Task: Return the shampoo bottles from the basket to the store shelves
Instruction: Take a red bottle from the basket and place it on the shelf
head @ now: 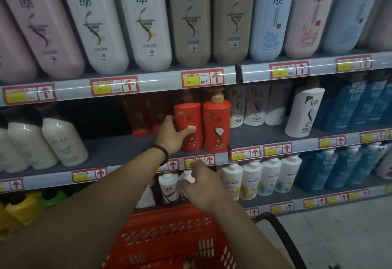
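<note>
Gripping red bottle (187,126) w/ left hand (169,135) (right hand (203,186) open, empty).

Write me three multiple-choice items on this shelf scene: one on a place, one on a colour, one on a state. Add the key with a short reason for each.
1. On which shelf does the red bottle under the left hand stand?
A. top shelf
B. middle shelf
C. in the basket

2. What colour is the basket?
A. red
B. blue
C. green

3. What is the right hand doing?
A. gripping a white bottle
B. holding the basket handle
C. hovering empty, fingers loose

Key: 1 B, the bottle sits upright on the middle shelf beside a second red pump bottle. 2 A, its slotted plastic wall is red. 3 C, the hand hangs in front of the shelf edge above the basket with nothing in it.
</note>
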Action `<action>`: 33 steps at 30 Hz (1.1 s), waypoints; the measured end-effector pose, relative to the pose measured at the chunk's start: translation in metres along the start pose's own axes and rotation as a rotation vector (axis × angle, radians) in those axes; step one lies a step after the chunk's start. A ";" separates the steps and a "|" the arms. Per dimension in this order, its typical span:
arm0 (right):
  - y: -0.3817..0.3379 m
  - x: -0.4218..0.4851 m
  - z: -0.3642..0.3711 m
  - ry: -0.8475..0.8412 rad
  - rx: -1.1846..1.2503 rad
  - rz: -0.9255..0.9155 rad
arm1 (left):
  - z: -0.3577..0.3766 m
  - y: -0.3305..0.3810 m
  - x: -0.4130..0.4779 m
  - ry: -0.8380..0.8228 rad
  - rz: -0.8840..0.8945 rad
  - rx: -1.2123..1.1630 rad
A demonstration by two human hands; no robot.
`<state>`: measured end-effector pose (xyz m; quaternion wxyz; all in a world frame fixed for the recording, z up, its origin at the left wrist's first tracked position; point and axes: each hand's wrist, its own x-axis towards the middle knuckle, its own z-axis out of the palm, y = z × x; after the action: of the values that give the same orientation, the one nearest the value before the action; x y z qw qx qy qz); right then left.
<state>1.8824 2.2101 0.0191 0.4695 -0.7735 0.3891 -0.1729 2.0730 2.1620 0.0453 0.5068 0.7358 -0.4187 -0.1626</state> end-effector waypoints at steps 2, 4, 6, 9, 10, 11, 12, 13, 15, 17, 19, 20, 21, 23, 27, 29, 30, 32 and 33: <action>0.001 0.001 0.003 -0.041 -0.026 0.022 | 0.001 0.002 -0.002 -0.017 0.003 0.005; 0.002 0.000 0.006 -0.064 -0.062 0.030 | -0.003 0.002 -0.004 -0.048 -0.015 0.010; 0.004 -0.002 0.008 -0.074 -0.100 0.041 | -0.007 -0.001 -0.007 -0.064 -0.041 0.037; 0.007 -0.006 0.013 -0.084 -0.172 0.047 | -0.021 -0.005 -0.021 -0.072 -0.052 0.121; 0.008 -0.006 0.016 -0.091 -0.205 0.052 | -0.029 -0.006 -0.031 -0.107 -0.035 0.166; 0.008 -0.007 0.018 -0.096 -0.239 0.051 | -0.039 -0.006 -0.045 -0.183 -0.008 0.245; 0.009 -0.009 0.022 -0.097 -0.280 0.043 | -0.051 -0.007 -0.061 -0.291 0.040 0.366; 0.011 -0.011 0.028 -0.097 -0.325 0.036 | -0.063 -0.009 -0.078 -0.407 0.107 0.526; 0.014 -0.018 0.040 -0.111 -0.410 0.031 | -0.083 -0.017 -0.113 -0.588 0.230 0.815; 0.020 -0.023 0.056 -0.147 -0.460 0.037 | -0.100 -0.029 -0.142 -0.723 0.255 0.961; 0.026 -0.023 0.071 -0.209 -0.488 0.045 | -0.110 -0.042 -0.167 -0.856 0.184 0.994; 0.030 -0.022 0.079 -0.248 -0.508 0.047 | -0.114 -0.051 -0.176 -0.905 0.152 0.996; 0.034 -0.020 0.086 -0.290 -0.538 0.061 | -0.116 -0.061 -0.182 -0.945 0.132 1.009; 0.046 -0.017 0.101 -0.370 -0.607 0.100 | -0.117 -0.081 -0.188 -1.014 0.089 1.050; 0.089 -0.012 0.142 -0.516 -0.778 0.177 | -0.110 -0.107 -0.183 -1.184 -0.071 1.080; 0.116 -0.004 0.165 -0.568 -0.833 0.218 | -0.105 -0.115 -0.179 -1.213 -0.111 1.046; 0.130 0.001 0.177 -0.583 -0.853 0.235 | -0.104 -0.119 -0.177 -1.225 -0.126 1.036; 0.157 0.005 0.201 -0.581 -0.884 0.227 | -0.101 -0.125 -0.173 -1.250 -0.154 1.038; 0.169 0.006 0.213 -0.556 -0.901 0.215 | -0.100 -0.126 -0.170 -1.254 -0.162 1.039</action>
<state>1.9468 2.2881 -0.2332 0.1917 -0.8707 0.3627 0.2713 2.0952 2.3730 -0.0542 -0.2406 0.6770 -0.5920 -0.3653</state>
